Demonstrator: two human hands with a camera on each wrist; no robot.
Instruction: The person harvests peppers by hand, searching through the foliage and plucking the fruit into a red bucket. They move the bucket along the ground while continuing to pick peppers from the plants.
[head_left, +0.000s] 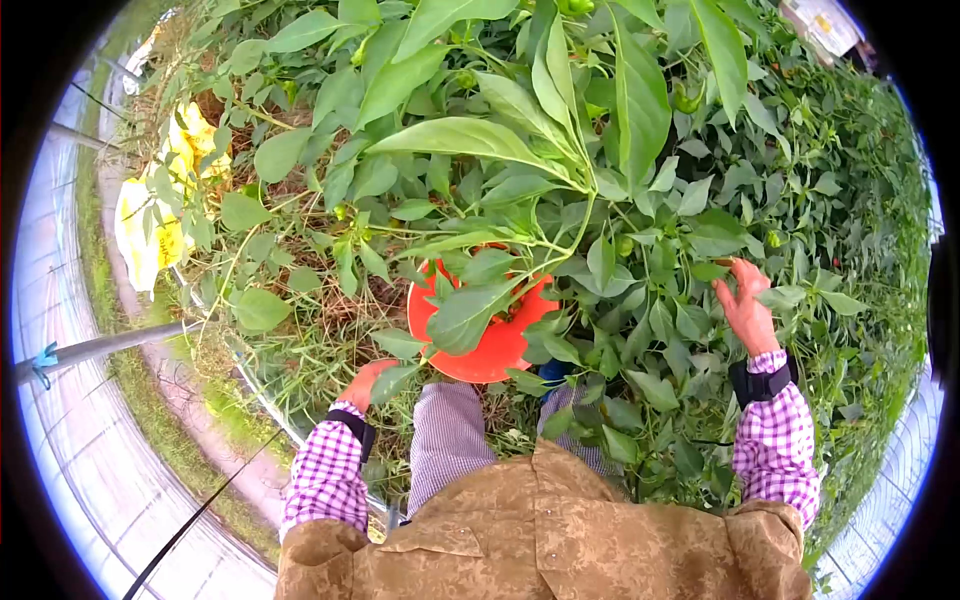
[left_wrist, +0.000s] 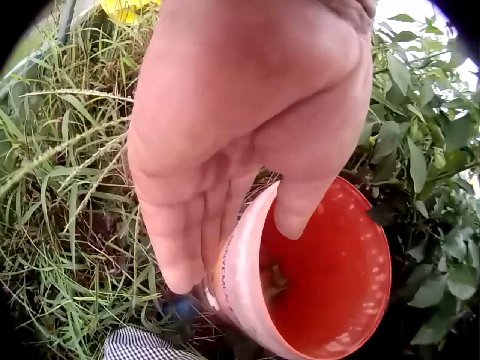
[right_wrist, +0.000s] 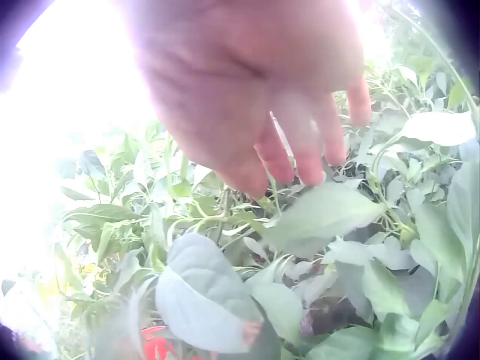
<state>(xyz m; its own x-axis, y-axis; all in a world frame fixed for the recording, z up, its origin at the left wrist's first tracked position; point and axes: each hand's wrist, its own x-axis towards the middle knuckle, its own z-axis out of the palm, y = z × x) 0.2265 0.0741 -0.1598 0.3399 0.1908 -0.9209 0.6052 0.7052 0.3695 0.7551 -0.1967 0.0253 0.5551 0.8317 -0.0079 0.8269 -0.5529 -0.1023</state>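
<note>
In the head view, a red bucket (head_left: 495, 350) stands between the legs, partly covered by leaves. My left hand (head_left: 368, 384) is at its left side. The left wrist view shows that hand (left_wrist: 247, 112) holding the bucket (left_wrist: 330, 277) at its rim, thumb over the inside and fingers along the outer wall. Something small and unclear lies inside. My right hand (head_left: 746, 308) reaches among the pepper plants (head_left: 660, 310) on the right, fingers extended and slightly bent near leaves. In the right wrist view no held thing shows in this hand (right_wrist: 255, 90).
Tall leafy stems (head_left: 590, 190) rise in front and overhang the bucket, with small green peppers among them. Yellow-and-white bags (head_left: 150, 225) lie at the left. A grey pole (head_left: 120, 348) and a path (head_left: 185, 400) run along the left side. Dense plants fill the right.
</note>
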